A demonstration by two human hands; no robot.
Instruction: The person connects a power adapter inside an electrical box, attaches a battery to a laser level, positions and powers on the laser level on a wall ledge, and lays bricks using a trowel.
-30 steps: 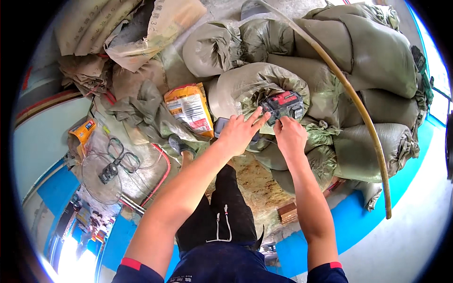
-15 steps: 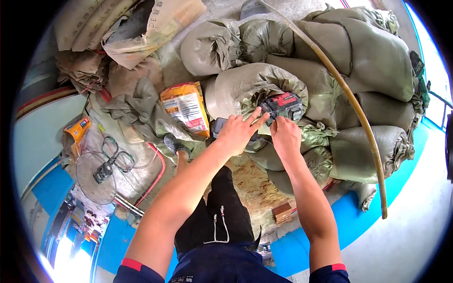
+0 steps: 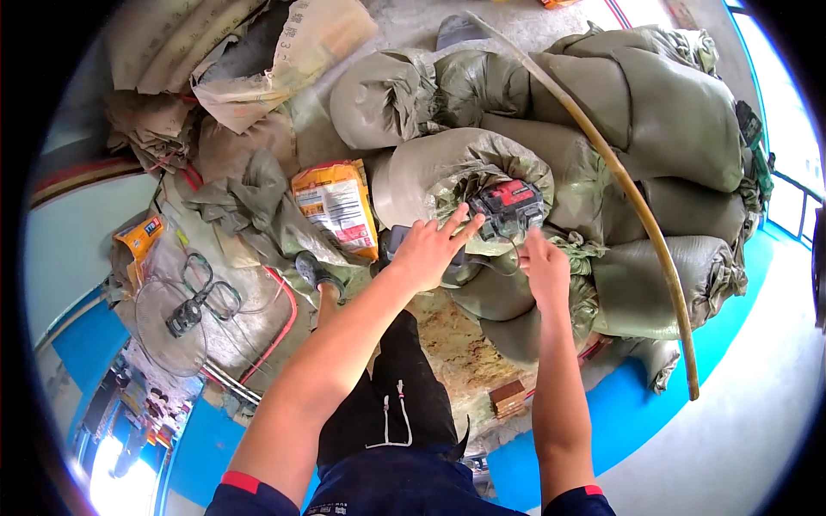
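Sacks filled the upper right, one bearing a red-and-black tool. Our left hand splayed at its edge; our right hand seemingly pinched a cable: cable work, we judged, next wanting a steady tool.

Hard plastic device, wrinkled plastic sacks (faintly glossy), smooth wooden-looking pole, matt paper bag

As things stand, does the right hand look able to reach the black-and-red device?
Probably yes. The right hand is close to the black-and-red device, with nothing bulky visible between them; the left hand is at the device's left side.
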